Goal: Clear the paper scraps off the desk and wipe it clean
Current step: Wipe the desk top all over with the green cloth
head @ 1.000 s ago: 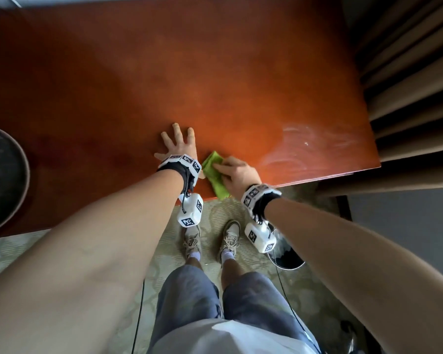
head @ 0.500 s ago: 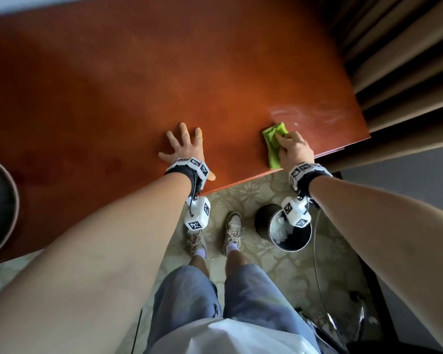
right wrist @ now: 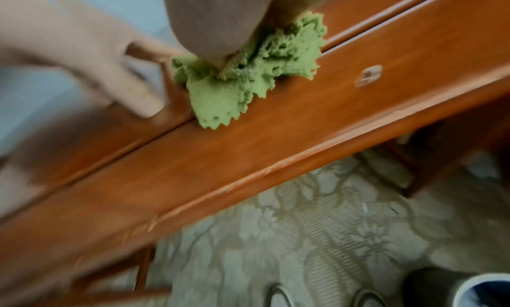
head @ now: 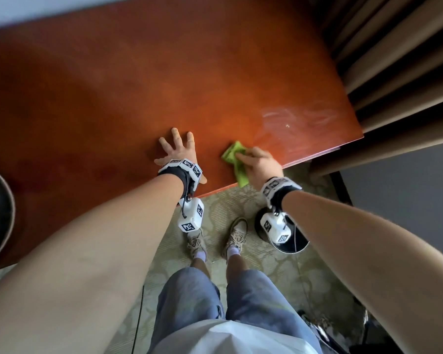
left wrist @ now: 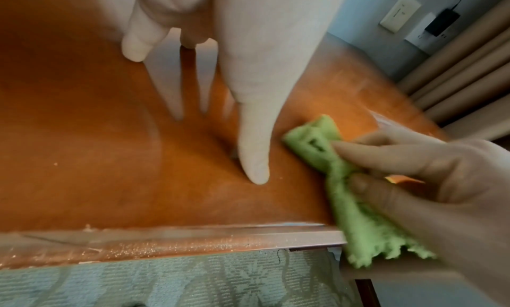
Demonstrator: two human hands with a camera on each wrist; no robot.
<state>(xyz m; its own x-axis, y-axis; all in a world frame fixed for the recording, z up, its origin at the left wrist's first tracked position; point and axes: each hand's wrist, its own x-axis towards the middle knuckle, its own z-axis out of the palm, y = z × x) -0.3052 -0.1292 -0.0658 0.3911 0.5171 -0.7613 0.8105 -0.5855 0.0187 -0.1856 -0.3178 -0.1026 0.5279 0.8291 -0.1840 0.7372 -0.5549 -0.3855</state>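
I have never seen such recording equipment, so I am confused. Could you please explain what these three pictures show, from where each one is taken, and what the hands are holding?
No machine works here: a person wears three cameras. The head view looks down at both arms; the white marker-covered boxes hanging under the wrists are the other two cameras, each looking along its hand. The left hand rests flat, fingers spread, on the glossy reddish-brown wooden desk. The right hand grips a crumpled green cloth near the desk's front edge; one end hangs over it. A round black bin stands on the patterned carpet.
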